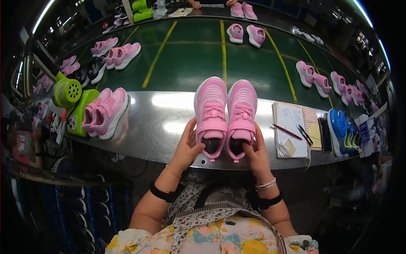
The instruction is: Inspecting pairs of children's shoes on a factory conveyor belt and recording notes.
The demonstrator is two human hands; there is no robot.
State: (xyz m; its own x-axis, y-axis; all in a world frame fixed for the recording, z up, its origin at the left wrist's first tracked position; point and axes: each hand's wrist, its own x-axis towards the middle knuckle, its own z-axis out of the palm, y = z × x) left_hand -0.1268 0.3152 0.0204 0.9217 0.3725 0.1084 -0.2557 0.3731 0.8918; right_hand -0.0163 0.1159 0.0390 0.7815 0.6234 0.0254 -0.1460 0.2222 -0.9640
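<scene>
Two pink sneakers with white soles are held side by side over the steel table edge, toes pointing away from me. My left hand [187,148] grips the left sneaker [211,106] around its heel and side, the thumb at the collar. On the right sneaker [242,103], my right hand [256,154] has the same kind of hold, with the thumb at the shoe opening. Both shoes have a pink strap and laces, and their insides look dark. The fingers beneath the shoes are hidden.
Behind the steel table [156,122] runs a green conveyor belt [190,55] carrying pairs of pink sneakers [122,56]. A pink pair [111,114] stands left beside a lime-green machine [69,95]. At right lie a notebook [292,127] with pens, a phone [325,134] and blue sneakers [337,133]. Another person's hands [196,4] show across the belt.
</scene>
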